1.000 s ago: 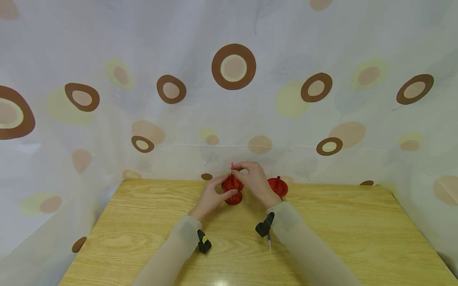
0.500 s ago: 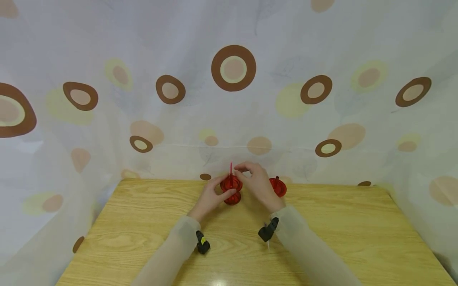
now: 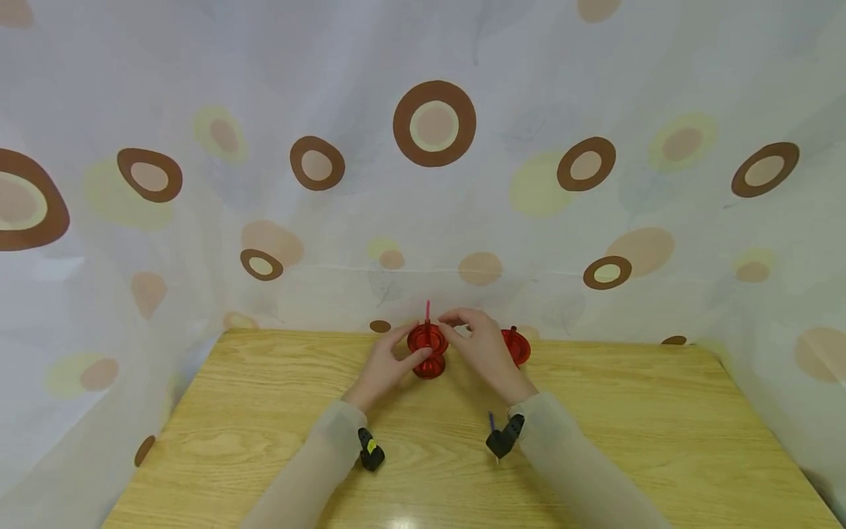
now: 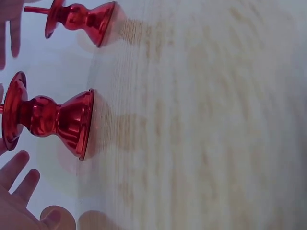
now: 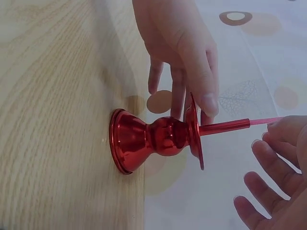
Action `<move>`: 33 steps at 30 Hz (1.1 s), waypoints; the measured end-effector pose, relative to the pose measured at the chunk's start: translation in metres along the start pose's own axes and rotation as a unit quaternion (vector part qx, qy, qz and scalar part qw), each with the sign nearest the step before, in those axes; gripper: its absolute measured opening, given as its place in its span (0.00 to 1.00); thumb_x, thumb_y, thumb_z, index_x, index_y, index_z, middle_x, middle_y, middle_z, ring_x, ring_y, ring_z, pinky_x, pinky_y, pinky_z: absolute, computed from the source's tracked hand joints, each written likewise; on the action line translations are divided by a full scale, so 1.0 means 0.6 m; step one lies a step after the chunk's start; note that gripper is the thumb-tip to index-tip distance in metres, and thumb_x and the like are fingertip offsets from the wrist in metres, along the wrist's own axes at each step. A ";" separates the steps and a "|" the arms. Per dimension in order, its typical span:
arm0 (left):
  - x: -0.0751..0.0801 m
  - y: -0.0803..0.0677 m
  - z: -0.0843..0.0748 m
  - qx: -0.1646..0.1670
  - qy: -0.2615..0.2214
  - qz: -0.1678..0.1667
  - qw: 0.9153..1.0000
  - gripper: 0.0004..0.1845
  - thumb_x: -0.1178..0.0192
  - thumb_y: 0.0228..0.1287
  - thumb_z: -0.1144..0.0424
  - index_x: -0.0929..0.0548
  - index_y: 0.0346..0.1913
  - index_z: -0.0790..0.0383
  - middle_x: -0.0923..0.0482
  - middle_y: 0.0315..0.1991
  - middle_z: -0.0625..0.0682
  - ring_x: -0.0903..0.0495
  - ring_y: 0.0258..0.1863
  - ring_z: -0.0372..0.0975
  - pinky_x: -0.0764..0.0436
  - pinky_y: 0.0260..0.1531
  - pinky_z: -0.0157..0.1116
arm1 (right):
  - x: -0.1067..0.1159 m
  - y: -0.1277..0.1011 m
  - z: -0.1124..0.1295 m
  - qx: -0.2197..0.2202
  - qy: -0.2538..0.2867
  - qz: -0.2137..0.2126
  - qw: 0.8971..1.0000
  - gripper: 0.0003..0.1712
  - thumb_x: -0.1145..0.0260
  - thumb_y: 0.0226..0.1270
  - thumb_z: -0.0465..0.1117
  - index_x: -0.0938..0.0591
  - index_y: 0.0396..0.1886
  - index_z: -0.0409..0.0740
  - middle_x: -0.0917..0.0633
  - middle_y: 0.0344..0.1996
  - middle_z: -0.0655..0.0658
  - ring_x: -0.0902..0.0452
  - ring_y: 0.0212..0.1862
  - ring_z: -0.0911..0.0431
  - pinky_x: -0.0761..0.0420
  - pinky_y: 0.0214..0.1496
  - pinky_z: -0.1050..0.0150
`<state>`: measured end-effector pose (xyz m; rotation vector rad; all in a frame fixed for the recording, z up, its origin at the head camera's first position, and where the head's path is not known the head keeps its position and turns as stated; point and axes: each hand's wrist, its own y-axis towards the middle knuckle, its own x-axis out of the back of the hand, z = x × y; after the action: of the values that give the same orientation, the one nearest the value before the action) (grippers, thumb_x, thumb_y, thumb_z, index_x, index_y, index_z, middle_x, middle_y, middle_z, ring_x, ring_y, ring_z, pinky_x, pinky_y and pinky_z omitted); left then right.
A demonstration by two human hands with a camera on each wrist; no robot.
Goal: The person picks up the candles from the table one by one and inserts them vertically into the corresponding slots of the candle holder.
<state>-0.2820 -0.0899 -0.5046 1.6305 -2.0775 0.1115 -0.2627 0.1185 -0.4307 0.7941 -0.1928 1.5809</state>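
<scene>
A shiny red candlestick (image 3: 429,365) stands upright on the table, a thin pink candle (image 3: 427,310) rising from its tube. My left hand (image 3: 388,367) holds the dish (image 5: 193,132) by its edge, thumb on the near side and fingers behind. Just right of the candle is my right hand (image 3: 485,353), its fingertips slightly apart from it in the head view. In the right wrist view those fingers (image 5: 261,187) are loosely spread and overlap the candle's end. A second red candlestick (image 3: 518,347) stands to the right, partly hidden behind my right hand.
A thin purple stick (image 3: 491,419) lies on the wooden table (image 3: 628,433), partly covered by the right wrist camera (image 3: 505,438). Close behind the candlesticks hangs a patterned curtain (image 3: 344,301), which also runs down both sides.
My right hand has let go of the pink candle and drawn a little to the right and down. My left hand has kept its hold on the candlestick.
</scene>
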 end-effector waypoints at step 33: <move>0.020 -0.046 -0.029 -0.059 0.008 -0.036 0.998 0.26 0.28 0.68 0.58 0.18 0.67 0.60 0.19 0.63 0.54 0.22 0.63 0.52 0.26 0.66 0.57 | 0.025 -0.058 -0.017 0.018 -0.021 -0.012 1.000 0.10 0.29 0.73 0.40 0.12 0.50 0.42 0.11 0.46 0.45 0.16 0.52 0.48 0.17 0.54 0.43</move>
<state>-0.2524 -0.1024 -0.4908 1.6255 -1.9712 -0.0211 -0.2336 0.1430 -0.4411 0.8553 -0.1843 1.5489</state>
